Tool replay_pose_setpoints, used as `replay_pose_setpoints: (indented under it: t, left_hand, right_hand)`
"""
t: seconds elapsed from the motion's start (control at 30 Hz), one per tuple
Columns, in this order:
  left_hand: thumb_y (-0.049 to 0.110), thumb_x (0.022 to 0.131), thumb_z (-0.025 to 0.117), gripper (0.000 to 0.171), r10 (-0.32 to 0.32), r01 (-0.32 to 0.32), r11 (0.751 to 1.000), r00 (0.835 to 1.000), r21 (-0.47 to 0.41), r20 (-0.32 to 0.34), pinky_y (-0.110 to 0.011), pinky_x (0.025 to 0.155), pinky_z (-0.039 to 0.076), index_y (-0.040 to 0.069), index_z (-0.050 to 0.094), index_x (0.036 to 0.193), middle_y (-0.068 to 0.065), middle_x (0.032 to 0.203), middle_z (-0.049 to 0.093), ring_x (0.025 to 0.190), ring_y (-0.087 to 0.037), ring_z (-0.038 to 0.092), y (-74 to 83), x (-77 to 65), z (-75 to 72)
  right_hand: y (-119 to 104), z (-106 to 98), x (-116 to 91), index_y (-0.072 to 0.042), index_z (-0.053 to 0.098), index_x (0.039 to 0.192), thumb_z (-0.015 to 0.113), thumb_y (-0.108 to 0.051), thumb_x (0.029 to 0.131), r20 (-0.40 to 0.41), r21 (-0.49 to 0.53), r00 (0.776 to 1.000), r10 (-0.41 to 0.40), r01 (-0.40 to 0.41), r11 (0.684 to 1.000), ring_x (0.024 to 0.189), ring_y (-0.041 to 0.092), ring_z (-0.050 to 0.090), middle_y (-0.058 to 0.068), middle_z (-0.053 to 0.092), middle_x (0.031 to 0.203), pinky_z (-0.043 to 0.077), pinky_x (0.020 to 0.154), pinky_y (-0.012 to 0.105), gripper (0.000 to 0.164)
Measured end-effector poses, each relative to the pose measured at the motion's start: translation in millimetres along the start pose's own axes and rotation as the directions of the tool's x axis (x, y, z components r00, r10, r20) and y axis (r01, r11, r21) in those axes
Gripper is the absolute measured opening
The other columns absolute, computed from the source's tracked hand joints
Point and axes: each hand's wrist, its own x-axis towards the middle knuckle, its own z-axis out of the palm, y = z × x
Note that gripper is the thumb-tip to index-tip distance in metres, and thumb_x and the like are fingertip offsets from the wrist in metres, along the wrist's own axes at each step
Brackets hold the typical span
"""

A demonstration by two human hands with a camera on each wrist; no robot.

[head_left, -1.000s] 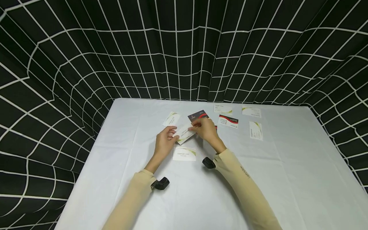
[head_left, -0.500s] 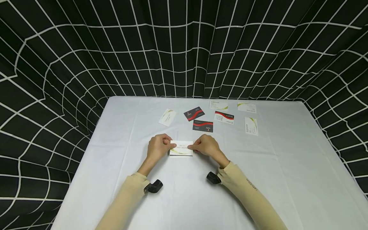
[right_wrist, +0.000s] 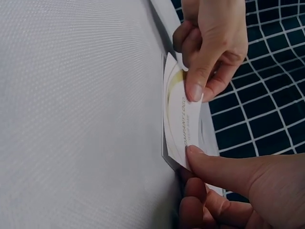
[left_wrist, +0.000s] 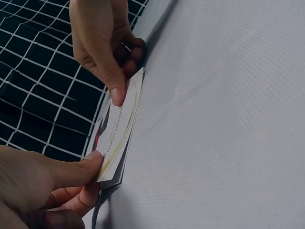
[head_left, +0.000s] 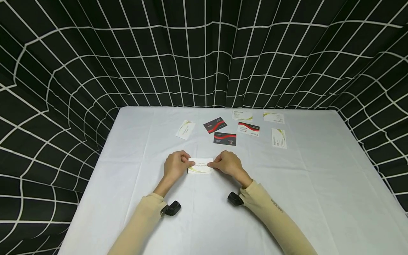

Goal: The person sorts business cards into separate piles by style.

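A white business card (head_left: 200,170) with a gold-green curve and the printed words "company logo" is held level between both hands, at the middle of the table. My left hand (head_left: 175,165) pinches its left end, thumb on top and fingers beneath. At the other end, my right hand (head_left: 228,164) pinches it the same way. In the left wrist view another card edge shows under the top card (left_wrist: 119,138), with a narrow gap between them. The right wrist view has a similar lower edge below the upper card (right_wrist: 178,119). How many cards lie beneath cannot be told.
Beyond the hands lie two dark cards with red waves (head_left: 225,139) (head_left: 215,125), a white-and-red card (head_left: 248,129), and several white-and-green cards, such as a tilted one (head_left: 185,129) and an upright one (head_left: 279,138). A black grid curtain (head_left: 204,53) borders the white-covered table (head_left: 318,198).
Both hands have brought the held card nearer and turned it straight, over where a white card lay in the open. During the last half second it has lowered slightly, and the hands barely moved.
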Motion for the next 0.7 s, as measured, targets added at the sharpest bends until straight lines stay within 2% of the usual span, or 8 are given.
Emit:
replay_pose_setpoints:
  t: [0.17,0.37,0.5,0.7]
  left_hand:
    - [0.015,0.076,0.084,0.022,0.018,-0.018,0.999,1.0,0.036,0.001,-0.025,0.051,0.039,0.001,0.071,0.087,0.002,0.061,0.058,0.05,-0.009,0.045,-3.5,0.2,3.5]
    - [0.013,0.078,0.082,0.014,0.054,-0.054,0.996,0.999,0.073,0.004,-0.025,0.049,0.035,0.007,0.069,0.076,0.004,0.057,0.049,0.049,-0.008,0.04,-2.7,-1.7,5.1]
    - [0.014,0.08,0.081,0.012,0.048,-0.05,0.995,0.999,0.089,0.025,-0.024,0.048,0.034,0.007,0.071,0.076,0.005,0.057,0.049,0.048,-0.008,0.039,-2.2,-1.7,5.5]
    - [0.015,0.08,0.081,0.012,0.034,-0.037,0.994,0.999,0.102,0.035,-0.023,0.048,0.035,0.007,0.072,0.077,0.004,0.057,0.051,0.048,-0.008,0.04,-1.4,-2.3,4.5]
  right_hand:
    - [-0.3,2.4,0.9,-0.015,0.076,0.069,0.08,-0.036,0.08,-0.014,0.002,1.0,-0.01,0.01,1.0,0.053,0.009,0.045,-0.007,0.062,0.058,0.029,0.046,0.022,0.024]
    - [-1.1,2.5,0.0,-0.015,0.07,0.061,0.082,-0.035,0.078,-0.041,-0.021,0.999,-0.016,0.015,1.0,0.052,0.009,0.045,-0.007,0.058,0.055,0.028,0.046,0.023,0.029]
    - [-1.2,2.6,-0.5,-0.015,0.067,0.057,0.082,-0.036,0.078,-0.047,-0.032,0.999,-0.016,0.015,0.999,0.051,0.009,0.043,-0.007,0.055,0.051,0.027,0.045,0.022,0.033]
    - [1.1,3.6,1.2,-0.015,0.07,0.058,0.082,-0.036,0.078,-0.054,-0.015,0.998,-0.02,0.019,1.0,0.051,0.008,0.043,-0.007,0.056,0.051,0.026,0.045,0.022,0.031]
